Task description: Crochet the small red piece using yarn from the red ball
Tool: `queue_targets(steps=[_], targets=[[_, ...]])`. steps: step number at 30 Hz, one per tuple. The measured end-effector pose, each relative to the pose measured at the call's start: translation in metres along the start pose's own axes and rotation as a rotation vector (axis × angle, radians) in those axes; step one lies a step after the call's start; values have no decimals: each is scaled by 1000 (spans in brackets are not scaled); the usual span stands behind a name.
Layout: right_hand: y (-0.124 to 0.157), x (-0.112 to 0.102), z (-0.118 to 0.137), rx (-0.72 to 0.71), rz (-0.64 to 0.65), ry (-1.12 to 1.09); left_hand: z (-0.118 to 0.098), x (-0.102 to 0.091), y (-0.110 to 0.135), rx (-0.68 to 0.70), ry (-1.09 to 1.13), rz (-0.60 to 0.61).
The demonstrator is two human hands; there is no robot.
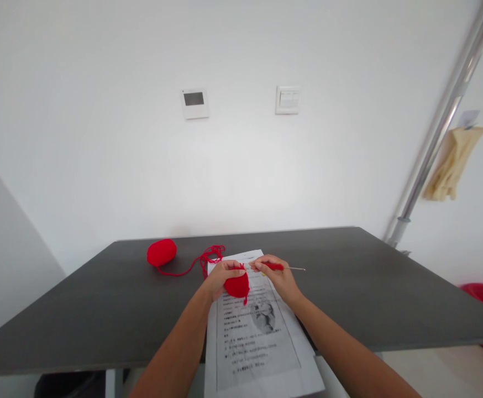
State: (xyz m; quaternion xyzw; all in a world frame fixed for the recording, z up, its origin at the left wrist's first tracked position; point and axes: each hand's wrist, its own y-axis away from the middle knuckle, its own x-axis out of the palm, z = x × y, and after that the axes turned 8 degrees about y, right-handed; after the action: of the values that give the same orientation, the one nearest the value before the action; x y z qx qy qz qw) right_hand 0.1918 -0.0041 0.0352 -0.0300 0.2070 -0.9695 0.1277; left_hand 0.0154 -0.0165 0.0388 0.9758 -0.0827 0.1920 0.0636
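Noted nearest camera: bare forearms (pixel 175 348), reaching in from bottom edge over and beside printed sheets (pixel 241 351). Found red yarn piece (pixel 236 286) above upper part of sheets, pinched btwn thumb and fingers of L hand (pixel 221 275). Found R hand (pixel 279 276) closed on crochet hook (pixel 275 266), w/ far end pointed at top edge of piece; can't confirm loop on tip, too small. Judged main risk: dropped or split stitch, poss. from hook slip or slack L pinch. Flagged also loose strand (pixel 214 254), coiled messily just beyond L hand; could knot or snag if tugged, or drag yarn ball (pixel 162 252) along table (pixel 349 287). Rated sheets liable to slide if brushed, given overhang at front edge. Re materials: logged yarn as soft, matte; piece as rounded, w/ short tail hanging; ball as plump, oval; hook as slim metal w/ red grip; paper as thin, b/w; tabletop as dark, smooth. Logged further out: white wall (pixel 241 171), control panel (pixel 194 103), switch plate (pixel 288 99), shiny pipe (pixel 436 149), limp yellowish gloves (pixel 452 163).
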Motion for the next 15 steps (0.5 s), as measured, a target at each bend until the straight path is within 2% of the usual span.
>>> queue_targets(steps=[10, 15], targets=[[-1, -1, 1, -30, -18, 101, 4, -2, -4, 42, 58, -44], [0, -1, -1, -40, -5, 112, 3, -2, -4, 59, 113, -10]])
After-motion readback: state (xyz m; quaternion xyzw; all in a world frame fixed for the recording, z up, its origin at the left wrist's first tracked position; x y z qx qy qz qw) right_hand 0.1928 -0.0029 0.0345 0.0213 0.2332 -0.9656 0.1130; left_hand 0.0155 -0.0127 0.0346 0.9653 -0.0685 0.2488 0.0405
